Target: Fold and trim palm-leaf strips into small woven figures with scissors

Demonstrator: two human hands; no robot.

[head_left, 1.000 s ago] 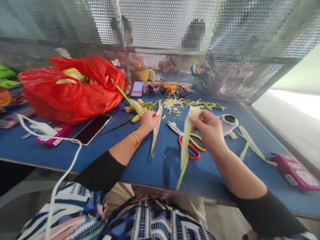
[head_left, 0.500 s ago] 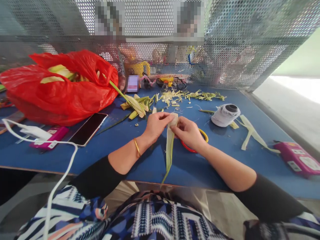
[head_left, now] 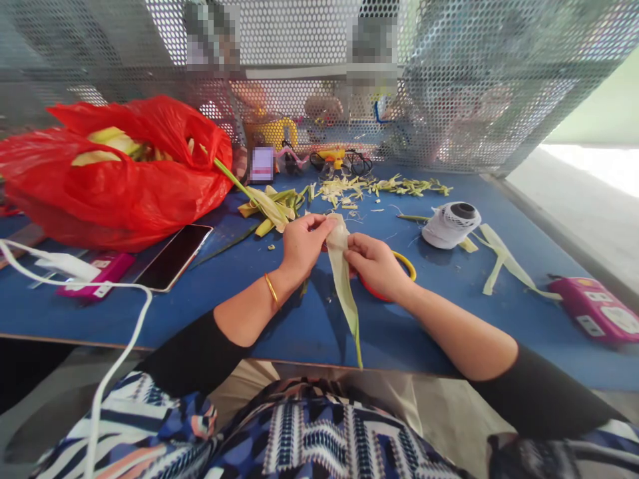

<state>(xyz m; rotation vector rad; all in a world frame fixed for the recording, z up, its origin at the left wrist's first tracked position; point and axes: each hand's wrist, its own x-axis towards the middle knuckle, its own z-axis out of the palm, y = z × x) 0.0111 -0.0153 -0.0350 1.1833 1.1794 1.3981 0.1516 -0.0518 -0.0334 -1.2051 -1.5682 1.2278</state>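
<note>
Between my two hands hangs a long pale green strip that looks like a corn husk [head_left: 341, 266]. Its wide upper end is near my fingers, and its narrow green tip points down toward the table's front edge. My left hand [head_left: 305, 246] pinches the top left corner between thumb and fingers. My right hand [head_left: 372, 263] is closed at the right edge of the strip, thumb against fingers. Under my right hand, partly hidden, lies a red and yellow loop [head_left: 410, 266], like scissor handles.
A red plastic bag [head_left: 124, 193] of husks stands at the left, near a phone [head_left: 174, 258] and a white cable [head_left: 147, 306]. Husks [head_left: 272, 209] and cut bits [head_left: 344, 191] lie ahead. At the right are a thread spool [head_left: 446, 229], a split husk [head_left: 509, 256] and a magenta box [head_left: 596, 306]. Perforated metal [head_left: 459, 120] rises behind.
The husk's upper end has shifted left with my left hand, and its lower tip has swung right. More of its broad face shows. My right hand stays almost in place.
</note>
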